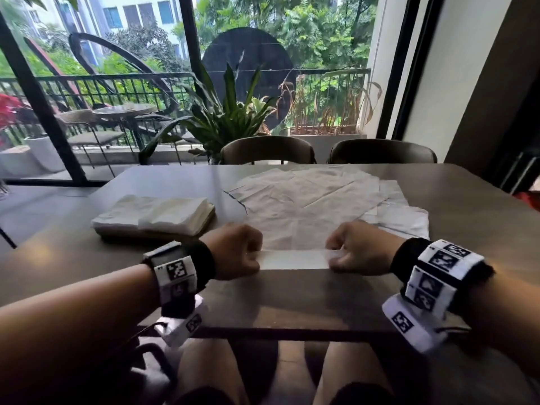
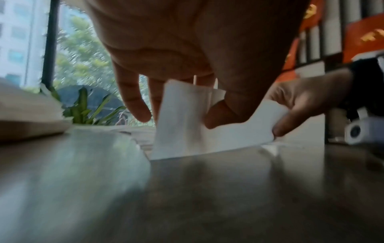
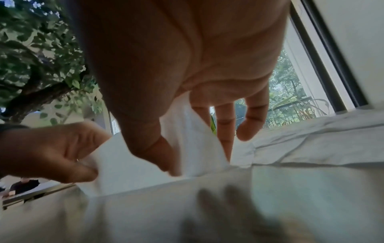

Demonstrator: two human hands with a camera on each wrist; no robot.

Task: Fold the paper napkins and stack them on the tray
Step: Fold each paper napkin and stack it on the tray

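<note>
Both hands are working one paper napkin [image 1: 293, 258] at the near edge of the table [image 1: 292, 299], and each is pinching an end of it. The left hand [image 1: 233, 251] is curling its thumb and fingers onto the napkin's left end; the left wrist view shows the thumb [image 2: 226, 111] pressing the sheet from the front while the other fingers are hanging behind it. The right hand [image 1: 361, 248] is gripping the opposite end the same way, thumb [image 3: 158, 151] in front and fingers [image 3: 225, 129] behind. The two hands are standing apart, with the napkin stretched between them as a narrow white strip. Its lower edge is touching the tabletop, or so it seems, since both wrist views are blurred there.

Just beyond the hands, a spread of unfolded napkins [image 1: 318, 197] is lying flat and creased on the table, its near edge reaching almost to the knuckles (it runs a little further out past the right hand).

Beyond the left hand and to its outer side, the tray [image 1: 187, 229] is sitting on the table, carrying a stack of folded napkins [image 1: 152, 213] that is covering most of its top.

Farther past the spread, two chair backs [image 1: 327, 150] are standing at the table's far side, with a leafy plant [image 1: 222, 118] behind them by the window.
</note>
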